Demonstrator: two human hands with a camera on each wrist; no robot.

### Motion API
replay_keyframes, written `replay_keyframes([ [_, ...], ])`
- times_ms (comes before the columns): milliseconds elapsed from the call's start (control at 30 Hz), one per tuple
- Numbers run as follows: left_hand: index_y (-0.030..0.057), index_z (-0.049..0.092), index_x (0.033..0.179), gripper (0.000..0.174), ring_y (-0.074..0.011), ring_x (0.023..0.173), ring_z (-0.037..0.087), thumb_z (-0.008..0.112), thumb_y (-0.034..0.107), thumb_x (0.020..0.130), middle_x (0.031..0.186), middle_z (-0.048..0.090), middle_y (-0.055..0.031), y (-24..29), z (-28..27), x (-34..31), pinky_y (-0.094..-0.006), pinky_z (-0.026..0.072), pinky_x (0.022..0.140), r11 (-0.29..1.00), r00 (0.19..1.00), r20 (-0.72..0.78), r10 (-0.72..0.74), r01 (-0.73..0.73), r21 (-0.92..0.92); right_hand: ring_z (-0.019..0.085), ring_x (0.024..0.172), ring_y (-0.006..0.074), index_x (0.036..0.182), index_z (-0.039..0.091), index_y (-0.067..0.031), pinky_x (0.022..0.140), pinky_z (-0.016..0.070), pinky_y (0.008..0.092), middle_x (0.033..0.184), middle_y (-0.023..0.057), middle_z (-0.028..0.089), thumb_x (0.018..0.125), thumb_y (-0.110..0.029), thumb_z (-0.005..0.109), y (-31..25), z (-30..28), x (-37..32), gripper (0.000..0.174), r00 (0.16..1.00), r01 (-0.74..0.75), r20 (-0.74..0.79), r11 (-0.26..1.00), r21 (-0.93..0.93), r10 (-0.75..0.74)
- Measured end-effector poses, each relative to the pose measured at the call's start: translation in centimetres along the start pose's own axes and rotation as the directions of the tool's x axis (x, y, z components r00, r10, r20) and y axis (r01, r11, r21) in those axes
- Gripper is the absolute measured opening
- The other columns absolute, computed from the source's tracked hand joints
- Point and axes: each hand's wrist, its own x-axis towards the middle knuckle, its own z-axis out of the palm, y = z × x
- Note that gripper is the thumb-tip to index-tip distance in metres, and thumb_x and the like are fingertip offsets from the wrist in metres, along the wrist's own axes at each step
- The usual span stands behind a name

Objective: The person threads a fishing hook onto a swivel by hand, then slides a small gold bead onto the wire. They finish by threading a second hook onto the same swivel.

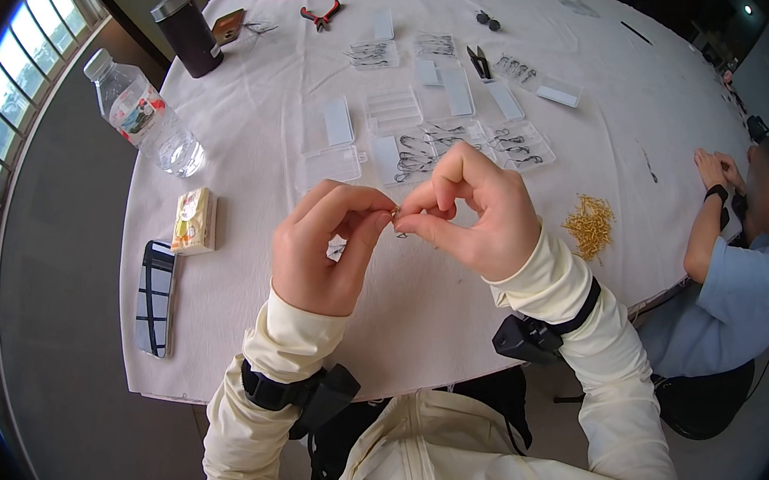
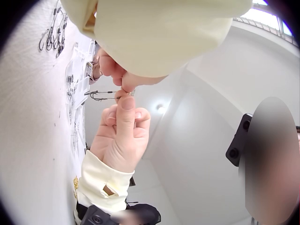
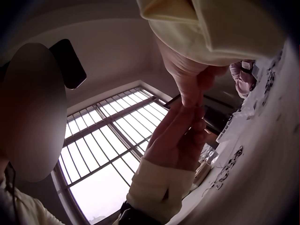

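Observation:
Over the near part of the table, my left hand (image 1: 320,245) and right hand (image 1: 485,215) meet fingertip to fingertip. Both pinch a small fishing rig between thumb and fingers. In the left wrist view its dark line (image 2: 101,95) with small beads sticks out from the fingertips, and a tiny gold-coloured piece (image 2: 132,93) shows at the pinch. Most of the rig is hidden by the fingers. The right wrist view shows more dark hook rigs (image 3: 228,168) lying on the cloth below the hands. A pile of small gold pieces (image 1: 589,226) lies to the right.
Clear plastic boxes (image 1: 393,110) with dark hook rigs (image 1: 417,156) stand ahead. Red-handled pliers (image 1: 321,16) and black pliers (image 1: 479,63) lie beyond. At left are a water bottle (image 1: 149,120), a dark tumbler (image 1: 189,35), a tissue pack (image 1: 193,222) and a phone (image 1: 155,298). Two people sit around the table.

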Motion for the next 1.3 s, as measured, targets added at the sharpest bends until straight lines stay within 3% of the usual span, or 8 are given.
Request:
replay_keyframes([
  [67, -0.0006, 0.064, 0.09, 0.007, -0.0155, 0.066, 0.061, 0.063, -0.003, 0.083, 0.08, 0.062, -0.008, 0.05, 0.05, 0.01, -0.0253, 0.0485, 0.062, 1.0, 1.0, -0.024, -0.005, 0.004, -0.008, 0.058, 0.07, 0.0085, 0.08, 0.038, -0.0099, 0.068, 0.047, 0.0244, 0.08, 0.0067, 0.07, 0.077, -0.001, 0.075, -0.51, -0.25, 0.06, 0.038, 0.995, -0.092, 0.048, 0.996, -0.02, 0.093],
  [400, -0.0003, 0.064, 0.09, 0.007, -0.0155, 0.065, 0.06, 0.063, -0.003, 0.083, 0.08, 0.062, -0.0077, -0.06, -0.01, -0.01, -0.0254, 0.048, 0.061, 1.0, 1.0, -0.023, 0.001, -0.001, -0.01, 0.059, 0.07, 0.0089, 0.08, 0.039, -0.0098, 0.068, 0.0471, 0.0244, 0.08, 0.0069, 0.07, 0.077, -0.001, 0.075, -0.53, -0.29, 0.07, 0.037, 0.992, -0.116, 0.047, 0.993, -0.008, 0.116],
  [700, 0.0005, 0.064, 0.09, 0.008, -0.0158, 0.065, 0.06, 0.063, -0.003, 0.083, 0.08, 0.061, -0.0079, -0.24, 0.0, 0.05, -0.0257, 0.0474, 0.06, 1.0, 1.0, -0.004, 0.0, 0.0, 0.004, 0.057, 0.064, 0.0092, 0.078, 0.036, -0.0098, 0.064, 0.0472, 0.0241, 0.077, 0.0085, 0.071, 0.076, 0.0, 0.075, -0.81, -0.28, 0.05, 0.041, 0.998, -0.018, 0.063, 0.999, -0.047, 0.021],
  [867, 0.0017, 0.065, 0.09, 0.009, -0.0161, 0.065, 0.061, 0.063, -0.002, 0.083, 0.08, 0.06, -0.0077, -0.08, -0.05, 0.07, -0.026, 0.0472, 0.06, 0.999, 0.999, 0.021, 0.025, -0.025, 0.034, 0.054, 0.064, 0.0075, 0.077, 0.034, -0.0107, 0.063, 0.0442, 0.0231, 0.075, 0.0081, 0.07, 0.075, -0.001, 0.076, -0.7, -0.54, 0.18, 0.043, 0.99, -0.111, 0.085, 0.994, -0.011, 0.111],
  [1100, 0.0018, 0.065, 0.09, 0.008, -0.0163, 0.067, 0.06, 0.063, -0.002, 0.083, 0.08, 0.059, -0.0077, 0.04, -0.14, 0.05, -0.026, 0.0468, 0.061, 0.999, 1.0, 0.016, 0.022, -0.022, 0.023, 0.055, 0.065, 0.0067, 0.077, 0.034, -0.0114, 0.063, 0.0436, 0.0229, 0.075, 0.0067, 0.07, 0.075, 0.0, 0.075, -0.64, -0.56, 0.15, 0.042, 0.989, -0.121, 0.09, 0.993, 0.008, 0.12],
  [1200, 0.0016, 0.064, 0.09, 0.008, -0.0164, 0.067, 0.059, 0.063, -0.003, 0.083, 0.081, 0.059, -0.0077, 0.01, -0.15, 0.01, -0.0261, 0.0469, 0.062, 1.0, 1.0, 0.01, 0.012, -0.012, 0.007, 0.056, 0.065, 0.0061, 0.084, 0.043, -0.0089, 0.063, 0.0433, 0.0224, 0.076, 0.0044, 0.069, 0.076, -0.001, 0.074, -0.35, -0.52, 0.05, 0.033, 0.991, -0.116, 0.065, 0.993, -0.012, 0.117],
  [1267, 0.0015, 0.064, 0.09, 0.008, -0.0164, 0.066, 0.059, 0.063, -0.003, 0.083, 0.081, 0.059, -0.0077, -0.02, -0.24, -0.02, -0.0261, 0.0469, 0.062, 1.0, 1.0, 0.005, 0.006, -0.005, -0.014, 0.056, 0.066, 0.0064, 0.097, 0.055, -0.0062, 0.063, 0.0431, 0.0214, 0.077, 0.0021, 0.068, 0.078, 0.0, 0.072, -0.2, -0.57, 0.1, 0.027, 0.994, -0.084, 0.067, 0.996, -0.011, 0.084],
  [1300, -0.0021, 0.062, 0.091, 0.007, -0.0136, 0.07, 0.057, 0.059, -0.005, 0.085, 0.086, 0.059, -0.0079, -0.03, -0.37, -0.02, -0.0238, 0.0461, 0.063, 1.0, 0.999, 0.04, 0.021, -0.021, -0.016, 0.056, 0.066, 0.0064, 0.097, 0.055, -0.0062, 0.063, 0.0431, 0.0214, 0.077, 0.0021, 0.068, 0.078, 0.0, 0.072, -0.18, -0.61, 0.16, 0.027, 0.994, -0.084, 0.067, 0.996, -0.011, 0.084],
])
